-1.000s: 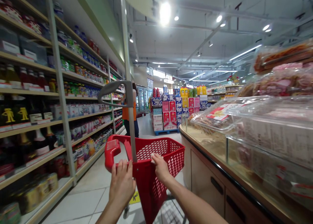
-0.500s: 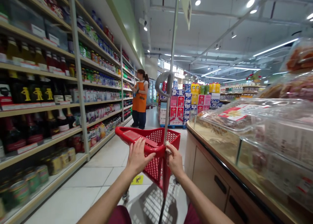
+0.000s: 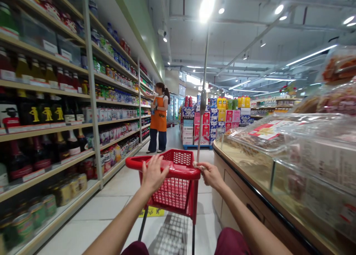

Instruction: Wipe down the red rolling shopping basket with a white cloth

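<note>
Wooden surface (image 3: pixel 232 197) at right: veering that way could bump your red cart (image 3: pixel 182 172); left fingers (image 3: pixel 152 166) spread across it, right fingers (image 3: pixel 205 165) pinch a whitish wad (image 3: pixel 197 165).

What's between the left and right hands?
Head view: a stretch of the red cart rim lies between the left hand and right hand, plus the whitish wad the right hand pinches.
</note>
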`<state>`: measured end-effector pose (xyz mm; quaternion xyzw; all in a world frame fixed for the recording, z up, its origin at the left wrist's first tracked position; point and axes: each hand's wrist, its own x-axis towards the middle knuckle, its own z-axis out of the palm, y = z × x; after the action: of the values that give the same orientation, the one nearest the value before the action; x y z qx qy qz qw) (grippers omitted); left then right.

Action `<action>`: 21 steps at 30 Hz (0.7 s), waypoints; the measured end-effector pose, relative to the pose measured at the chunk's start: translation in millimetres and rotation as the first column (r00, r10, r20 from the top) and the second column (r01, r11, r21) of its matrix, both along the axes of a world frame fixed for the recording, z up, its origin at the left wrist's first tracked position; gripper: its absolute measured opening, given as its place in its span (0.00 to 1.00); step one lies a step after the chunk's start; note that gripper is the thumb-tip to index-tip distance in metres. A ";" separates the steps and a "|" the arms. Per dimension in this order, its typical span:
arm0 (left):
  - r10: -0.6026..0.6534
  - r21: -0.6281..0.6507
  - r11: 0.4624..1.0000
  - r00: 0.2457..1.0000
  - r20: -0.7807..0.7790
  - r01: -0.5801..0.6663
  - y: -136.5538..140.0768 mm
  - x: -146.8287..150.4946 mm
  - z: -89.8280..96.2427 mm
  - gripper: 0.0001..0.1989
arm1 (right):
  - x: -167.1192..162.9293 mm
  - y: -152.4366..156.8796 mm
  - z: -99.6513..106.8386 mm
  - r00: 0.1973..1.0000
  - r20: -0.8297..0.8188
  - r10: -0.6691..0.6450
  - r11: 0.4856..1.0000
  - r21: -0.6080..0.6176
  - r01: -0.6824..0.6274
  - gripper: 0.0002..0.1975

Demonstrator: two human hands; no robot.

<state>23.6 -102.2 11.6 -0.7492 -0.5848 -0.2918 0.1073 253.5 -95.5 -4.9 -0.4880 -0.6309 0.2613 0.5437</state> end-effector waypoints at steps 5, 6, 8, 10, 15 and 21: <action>0.105 -0.027 0.994 0.994 0.024 -0.104 5.8 -20.8 -3.4 0.26 | 1.3 5.1 5.4 0.996 0.085 0.019 1.000 0.003 -0.020 0.15; 0.092 -0.020 0.996 0.996 0.015 -0.092 4.1 -19.3 -4.9 0.26 | -2.2 4.2 7.2 0.995 0.096 0.006 0.999 0.036 -0.010 0.15; 0.074 -0.003 0.997 0.997 0.002 -0.074 0.1 -14.4 -7.2 0.27 | -14.9 -2.4 11.3 0.994 0.109 -0.001 0.996 0.085 -0.008 0.15; 0.065 0.025 0.998 0.998 -0.004 -0.064 -3.0 -10.0 -8.6 0.27 | -33.8 -14.2 15.5 0.978 0.207 0.036 0.976 0.203 -0.078 0.17; -0.017 0.060 0.998 1.000 -0.020 0.018 -8.5 -6.4 -9.3 0.26 | -50.8 -28.5 17.6 0.874 0.483 -0.052 0.869 0.453 -0.198 0.19; -0.112 0.079 0.990 0.994 -0.007 0.112 -19.9 14.6 -7.5 0.25 | -11.0 -9.1 8.1 0.826 0.377 -0.418 0.889 0.356 0.287 0.17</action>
<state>38.2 -122.1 4.1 -0.7764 -0.5295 -0.3195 0.1212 242.5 -104.6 3.2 -0.5603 -0.6664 -0.0565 0.4886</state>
